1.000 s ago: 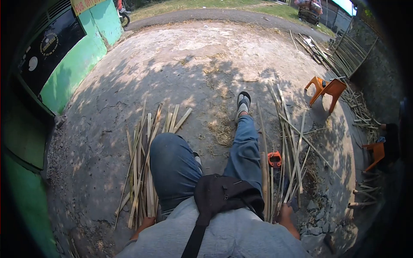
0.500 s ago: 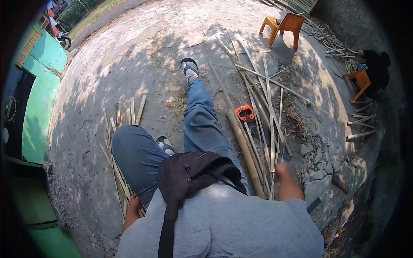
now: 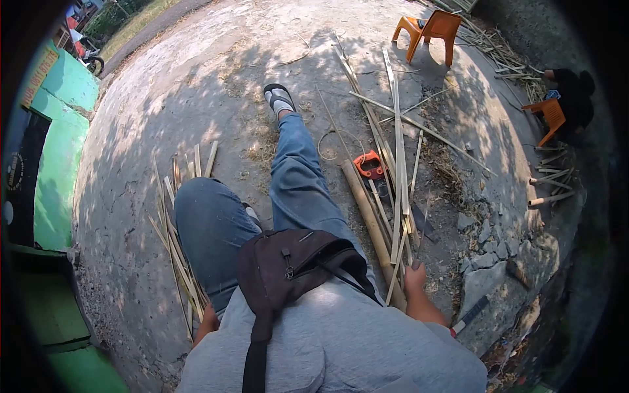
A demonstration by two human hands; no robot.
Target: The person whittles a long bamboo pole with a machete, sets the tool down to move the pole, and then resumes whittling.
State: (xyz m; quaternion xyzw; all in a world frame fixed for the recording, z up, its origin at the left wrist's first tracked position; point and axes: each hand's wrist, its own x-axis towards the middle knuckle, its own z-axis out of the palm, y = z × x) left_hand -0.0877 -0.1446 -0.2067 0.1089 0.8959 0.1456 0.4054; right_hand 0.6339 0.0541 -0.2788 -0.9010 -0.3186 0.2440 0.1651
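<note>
**Busy on both sides of you**

So your right hand (image 3: 414, 278) is at the lower ends of the right strips (image 3: 398, 157), fingers curled, but I can't tell if they're clamped. Your left hand (image 3: 208, 319) is down by the left strips (image 3: 177, 262), next to your bent leg, and its fingers are too hidden to call. Right strips lie beside the pole (image 3: 366, 219), near that orange handle (image 3: 373, 173). Chair (image 3: 442, 27)'s farther up the ground.

The head camera looks forward and down, close over the shirt (image 3: 327, 354), farther from the ground (image 3: 157, 137)
</note>
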